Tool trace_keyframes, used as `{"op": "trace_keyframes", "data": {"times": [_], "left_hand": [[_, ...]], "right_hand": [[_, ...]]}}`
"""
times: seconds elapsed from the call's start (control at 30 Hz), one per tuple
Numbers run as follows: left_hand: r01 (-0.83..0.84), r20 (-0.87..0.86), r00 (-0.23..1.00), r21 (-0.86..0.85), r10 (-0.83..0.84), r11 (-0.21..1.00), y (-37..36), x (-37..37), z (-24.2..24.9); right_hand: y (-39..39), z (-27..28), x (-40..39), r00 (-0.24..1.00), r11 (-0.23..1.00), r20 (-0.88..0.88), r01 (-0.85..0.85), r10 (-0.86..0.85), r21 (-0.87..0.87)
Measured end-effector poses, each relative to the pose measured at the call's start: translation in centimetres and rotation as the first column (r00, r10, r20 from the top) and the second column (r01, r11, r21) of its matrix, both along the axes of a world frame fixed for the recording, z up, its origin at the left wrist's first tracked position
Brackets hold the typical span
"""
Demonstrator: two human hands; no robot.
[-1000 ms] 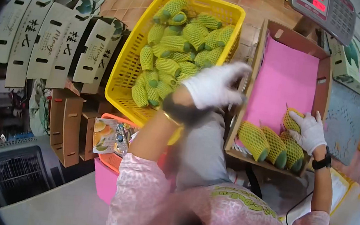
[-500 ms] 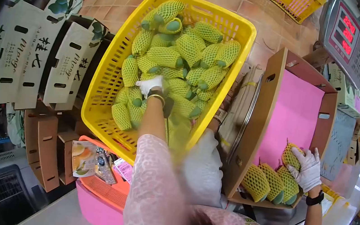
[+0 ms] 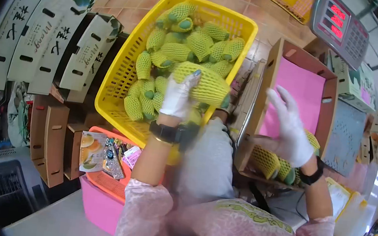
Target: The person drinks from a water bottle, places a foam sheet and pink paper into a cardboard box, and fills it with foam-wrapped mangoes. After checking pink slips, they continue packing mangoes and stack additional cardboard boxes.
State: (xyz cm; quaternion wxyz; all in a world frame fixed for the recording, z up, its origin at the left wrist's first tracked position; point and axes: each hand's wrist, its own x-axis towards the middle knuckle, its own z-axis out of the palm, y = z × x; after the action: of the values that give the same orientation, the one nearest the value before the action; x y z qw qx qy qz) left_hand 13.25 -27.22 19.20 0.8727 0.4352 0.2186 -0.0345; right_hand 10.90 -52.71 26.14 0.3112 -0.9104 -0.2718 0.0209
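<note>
Left hand (image 3: 178, 96) seems closed in a grip; right hand (image 3: 290, 131) raised, fingers spread.

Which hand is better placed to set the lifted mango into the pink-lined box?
Left, probably. The left hand already grips the netted mango above the yellow crate. The right hand is open and empty over the pink-lined box, beside the packed mangoes, so it could only receive or steady.

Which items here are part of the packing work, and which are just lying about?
In use:
left hand, holding a netted mango
right hand, open over the cardboard box
pink liner
packed mangoes
yellow crate

Lying about:
scale display
flat cartons
snack packets
</note>
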Motion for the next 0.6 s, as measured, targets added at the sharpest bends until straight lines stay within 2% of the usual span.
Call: {"op": "trace_keyframes", "data": {"times": [0.07, 0.1, 0.13, 0.17, 0.2, 0.23, 0.27, 0.33, 0.37, 0.4, 0.47, 0.5, 0.53, 0.6], "left_hand": [[0.188, 0.031, 0.982, -0.103, -0.185, 0.977, -4.0, -1.2, 3.6], [0.275, 0.137, 0.957, -0.13, -0.258, 0.953, -5.5, -1.9, 4.0], [0.306, 0.145, 0.947, -0.143, -0.286, 0.941, -6.3, -1.9, 4.5], [0.257, 0.233, 0.939, 0.017, -0.254, 0.966, -7.1, -1.6, 5.0], [0.188, 0.321, 0.918, 0.166, -0.233, 0.968, -7.9, -1.6, 5.6], [0.238, 0.343, 0.9, 0.131, -0.269, 0.962, -8.9, -1.5, 6.3], [0.167, 0.359, 0.925, -0.085, -0.126, 0.982, -10.8, -1.3, 7.1], [0.177, 0.297, 0.947, -0.172, -0.12, 0.969, -12.5, -1.2, 8.3], [0.161, 0.311, 0.94, -0.042, -0.141, 0.986, -13.5, -1.1, 8.2], [0.178, 0.315, 0.937, -0.061, -0.15, 0.982, -14.6, -1.0, 8.1], [0.098, 0.306, 0.944, 0.095, -0.123, 0.991, -16.4, -0.5, 7.9], [0.115, 0.254, 0.962, -0.053, -0.098, 0.992, -17.4, -0.3, 7.7], [0.122, 0.258, 0.961, -0.058, -0.104, 0.991, -17.9, 0.0, 7.6], [0.23, 0.142, 0.965, -0.067, -0.219, 0.971, -18.5, 0.6, 7.5]], "right_hand": [[2.7, 1.2, 0.2, 0.997, 0.991, 0.035, -0.067, 0.063, 0.116], [2.7, 1.7, -0.1, 0.999, 0.994, 0.042, -0.035, 0.031, 0.1], [2.4, 2.2, -0.4, 0.96, 0.893, -0.278, 0.106, 0.022, 0.437], [1.6, 2.6, -0.5, 0.831, 0.675, -0.542, 0.327, 0.129, 0.661], [0.0, 3.4, -0.5, 0.641, 0.627, -0.736, 0.486, 0.218, 0.609], [-0.9, 3.8, -1.0, 0.606, 0.635, -0.764, 0.505, 0.222, 0.585], [-1.6, 4.0, -1.3, 0.568, 0.642, -0.791, 0.522, 0.229, 0.561], [-3.5, 4.5, -1.6, 0.646, 0.755, -0.757, 0.448, 0.096, 0.478], [-4.6, 5.0, -1.5, 0.627, 0.774, -0.774, 0.447, 0.086, 0.448], [-6.0, 5.1, -1.1, 0.594, 0.78, -0.792, 0.427, 0.14, 0.458], [-6.7, 6.2, -1.7, 0.77, 0.838, -0.635, 0.309, 0.057, 0.45], [-6.9, 6.2, -2.0, 0.79, 0.86, -0.61, 0.276, 0.051, 0.43], [-7.0, 6.3, -2.2, 0.81, 0.88, -0.585, 0.244, 0.047, 0.408], [-6.8, 6.5, -2.8, 0.934, 0.957, -0.35, 0.165, -0.073, 0.238]]}}
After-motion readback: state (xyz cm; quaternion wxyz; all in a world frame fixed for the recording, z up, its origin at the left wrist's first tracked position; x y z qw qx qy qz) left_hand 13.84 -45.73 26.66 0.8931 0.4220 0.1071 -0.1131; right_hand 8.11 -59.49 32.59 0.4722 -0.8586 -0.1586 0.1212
